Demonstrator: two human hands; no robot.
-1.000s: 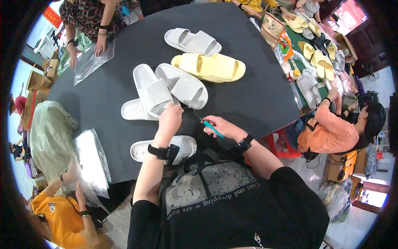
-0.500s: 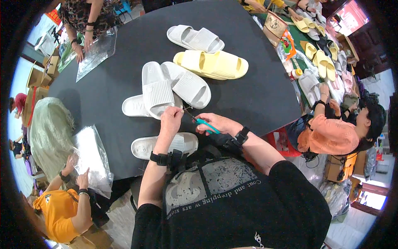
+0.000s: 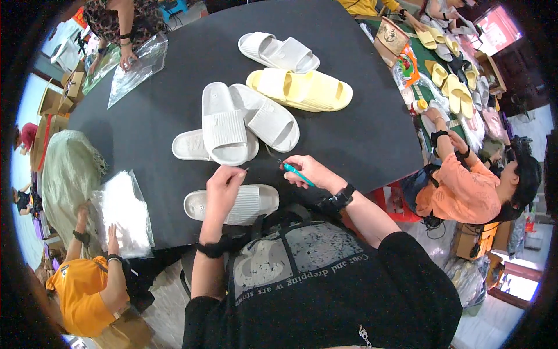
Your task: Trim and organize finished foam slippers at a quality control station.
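Observation:
My right hand (image 3: 311,173) is closed around teal-handled scissors (image 3: 297,173), their thin dark metal end pointing toward the slippers. My left hand (image 3: 225,181) is pinched; a tiny dark bit pokes out at its fingertips, too small to name. Just beyond it, a light grey slipper (image 3: 224,131) lies across another grey slipper (image 3: 189,145), with a third grey slipper (image 3: 273,119) against its right side. Partly behind my left wrist is one more grey slipper (image 3: 247,205), close to my body.
Farther back on the black table (image 3: 360,139) lie yellow slippers (image 3: 325,93) and grey slippers (image 3: 293,55). People handle clear plastic bags (image 3: 136,72) at the left. A person in orange (image 3: 465,189) works at a right-hand table with many slippers (image 3: 456,93).
My hands have drawn apart. The left has come back from the top slipper's near end, and the scissors have shifted slightly right, away from the left fingers.

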